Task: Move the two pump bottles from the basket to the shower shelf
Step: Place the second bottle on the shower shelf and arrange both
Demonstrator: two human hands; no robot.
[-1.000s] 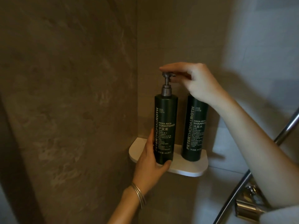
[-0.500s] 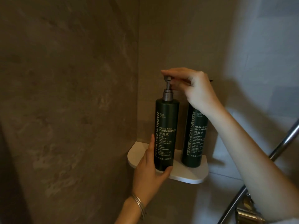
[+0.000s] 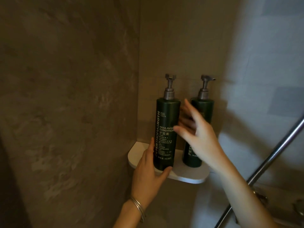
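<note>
Both green pump bottles stand upright on the white shelf (image 3: 189, 177) in the shower corner, so the job looks almost done. The conditioner bottle (image 3: 166, 134) sits close to the front edge. If a hand bumps it or lets go with a jerk, it could tip and fall off, because it is tall and thin. The shampoo bottle (image 3: 204, 111) stands just beside it, farther back near the wall. A knock to one could hit the other. The left hand (image 3: 148, 176) wraps around the bottom of the conditioner bottle, with the thumb under its front and the fingers curled behind it, touching it. The right hand (image 3: 197, 137) is in front of the two bottles with its fingers (image 3: 187, 109) spread wide and holding nothing. It is blurry, so I cannot tell if its fingertips touch a bottle. A metal bar (image 3: 269, 157) slants by on the right, well apart from the shelf.
</note>
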